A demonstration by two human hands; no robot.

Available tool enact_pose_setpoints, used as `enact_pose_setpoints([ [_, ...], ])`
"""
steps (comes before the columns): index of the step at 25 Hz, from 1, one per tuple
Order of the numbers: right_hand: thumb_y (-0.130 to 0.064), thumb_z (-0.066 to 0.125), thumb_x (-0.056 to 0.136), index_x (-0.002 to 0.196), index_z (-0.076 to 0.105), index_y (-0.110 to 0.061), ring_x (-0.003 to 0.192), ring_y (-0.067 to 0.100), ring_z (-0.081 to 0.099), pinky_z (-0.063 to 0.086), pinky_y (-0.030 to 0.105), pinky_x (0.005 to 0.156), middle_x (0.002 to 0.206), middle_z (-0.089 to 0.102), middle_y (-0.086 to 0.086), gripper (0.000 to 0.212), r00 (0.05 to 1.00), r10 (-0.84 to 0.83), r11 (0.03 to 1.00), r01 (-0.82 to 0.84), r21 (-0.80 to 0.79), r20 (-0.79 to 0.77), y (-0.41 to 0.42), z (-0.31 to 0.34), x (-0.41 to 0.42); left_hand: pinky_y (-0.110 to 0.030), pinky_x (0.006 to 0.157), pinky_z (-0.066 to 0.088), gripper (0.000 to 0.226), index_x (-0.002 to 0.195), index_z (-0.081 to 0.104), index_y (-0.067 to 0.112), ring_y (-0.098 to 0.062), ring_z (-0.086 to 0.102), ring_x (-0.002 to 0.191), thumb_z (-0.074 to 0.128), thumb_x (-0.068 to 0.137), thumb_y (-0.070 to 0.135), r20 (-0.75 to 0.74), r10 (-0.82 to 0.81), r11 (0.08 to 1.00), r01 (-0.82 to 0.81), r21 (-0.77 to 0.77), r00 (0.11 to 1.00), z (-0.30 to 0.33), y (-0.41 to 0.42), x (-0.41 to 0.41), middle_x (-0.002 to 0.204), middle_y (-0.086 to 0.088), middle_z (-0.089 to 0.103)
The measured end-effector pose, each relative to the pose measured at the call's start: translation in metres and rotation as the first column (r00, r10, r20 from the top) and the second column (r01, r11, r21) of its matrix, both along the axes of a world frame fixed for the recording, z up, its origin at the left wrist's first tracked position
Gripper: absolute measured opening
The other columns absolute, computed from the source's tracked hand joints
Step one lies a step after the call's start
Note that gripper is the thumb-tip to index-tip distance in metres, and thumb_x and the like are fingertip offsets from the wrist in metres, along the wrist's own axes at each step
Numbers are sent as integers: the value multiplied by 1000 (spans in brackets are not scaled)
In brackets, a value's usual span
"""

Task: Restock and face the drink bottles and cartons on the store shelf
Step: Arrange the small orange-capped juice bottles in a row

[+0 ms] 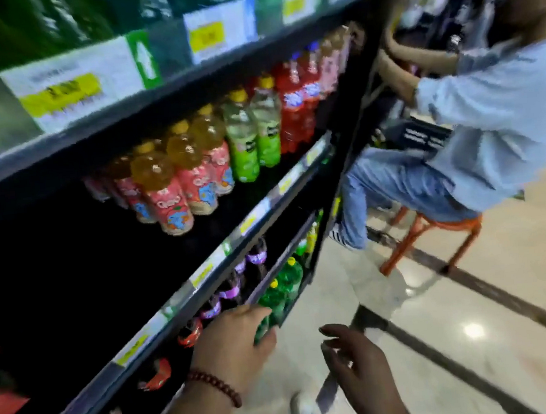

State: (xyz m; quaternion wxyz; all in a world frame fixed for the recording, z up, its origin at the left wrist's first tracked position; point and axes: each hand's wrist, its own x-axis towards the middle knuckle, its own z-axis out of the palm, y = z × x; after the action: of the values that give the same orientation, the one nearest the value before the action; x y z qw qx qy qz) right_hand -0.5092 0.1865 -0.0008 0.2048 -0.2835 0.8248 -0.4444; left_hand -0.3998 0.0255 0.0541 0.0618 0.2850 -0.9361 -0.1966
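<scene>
black shelf (186,81) tilted across frame, blurred by motion. middle tier: amber bottles (169,183), pale green bottles (251,132), red bottles (295,104) in rows, left part bare. lower tier: dark bottles (229,291) with purple and red labels. bottom right: green bottles (282,279) with yellow caps. seated person (476,120) on orange stool (434,231) at shelf end. left hand (241,340), beaded wristband, curled round a green bottle (264,324) at the lower edge. right hand (353,362) beside it, fingers loose, holding nothing.
</scene>
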Motion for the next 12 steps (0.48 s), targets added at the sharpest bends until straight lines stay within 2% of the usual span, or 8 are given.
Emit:
enact_pose_setpoints([
  [2, -29, 56, 80, 104, 66, -28, 87, 3, 65, 53, 23, 77, 101, 67, -10, 26, 975, 208, 978, -207, 19, -74, -43, 12, -30, -20, 79, 51, 41, 115, 65, 35, -5, 64, 97, 41, 87, 52, 22, 225, 974, -224, -30, 974, -3, -16, 3, 111, 14, 67],
  [4, -25, 56, 84, 107, 67, -25, 88, 6, 64, 54, 27, 77, 103, 66, -9, 26, 916, 383, 923, -385, 5, -121, -85, 24, -39, -19, 60, 53, 34, 96, 73, 32, -7, 68, 75, 46, 82, 49, -14, 400, 917, -400, -4, 917, 0, -23, 24, 89, 12, 71],
  [6, -22, 58, 87, 105, 64, -29, 91, 4, 63, 51, 20, 78, 104, 65, -11, 20, 826, 546, 833, -554, -17, -141, -126, 36, -32, -22, 61, 56, 27, 99, 72, 30, -14, 69, 79, 52, 86, 42, -84, 532, 846, -534, -1, 843, 0, -26, 49, 91, 9, 71],
  [8, -14, 57, 92, 105, 62, -31, 92, -1, 61, 45, 7, 76, 104, 65, -8, 22, 725, 671, 730, -683, -38, -157, -162, 42, -13, -26, 59, 57, 31, 99, 73, 24, -18, 71, 82, 52, 83, 39, -210, 613, 776, -630, -22, 762, -7, -30, 77, 94, 4, 72],
  [9, -13, 55, 92, 104, 63, -29, 93, -4, 60, 42, 3, 76, 104, 65, -7, 22, 697, 687, 699, -711, -76, -204, -177, 42, -4, -27, 58, 56, 35, 97, 74, 20, -18, 70, 82, 49, 81, 39, -282, 630, 748, -663, -29, 723, -13, -33, 88, 94, 2, 73],
  [10, -14, 54, 90, 103, 65, -26, 94, -5, 60, 41, 3, 78, 104, 65, -7, 21, 673, 676, 671, -731, -128, -299, -192, 39, 5, -26, 64, 54, 38, 96, 74, 18, -16, 68, 85, 47, 80, 39, -363, 635, 713, -698, -65, 682, -20, -38, 97, 94, 1, 73],
  [11, -15, 54, 88, 103, 68, -21, 95, -3, 59, 42, 5, 80, 105, 65, -7, 22, 640, 651, 638, -753, -163, -409, -205, 34, 13, -25, 75, 50, 38, 96, 74, 17, -14, 65, 88, 46, 81, 38, -425, 622, 686, -719, -110, 658, -27, -44, 104, 95, 2, 72],
  [12, -16, 54, 86, 103, 69, -17, 95, 0, 60, 45, 11, 83, 104, 66, -6, 23, 603, 620, 607, -774, -180, -503, -219, 26, 23, -23, 78, 45, 37, 96, 73, 17, -13, 64, 89, 46, 81, 38, -468, 603, 654, -736, -175, 646, -37, -51, 109, 95, 2, 72],
])
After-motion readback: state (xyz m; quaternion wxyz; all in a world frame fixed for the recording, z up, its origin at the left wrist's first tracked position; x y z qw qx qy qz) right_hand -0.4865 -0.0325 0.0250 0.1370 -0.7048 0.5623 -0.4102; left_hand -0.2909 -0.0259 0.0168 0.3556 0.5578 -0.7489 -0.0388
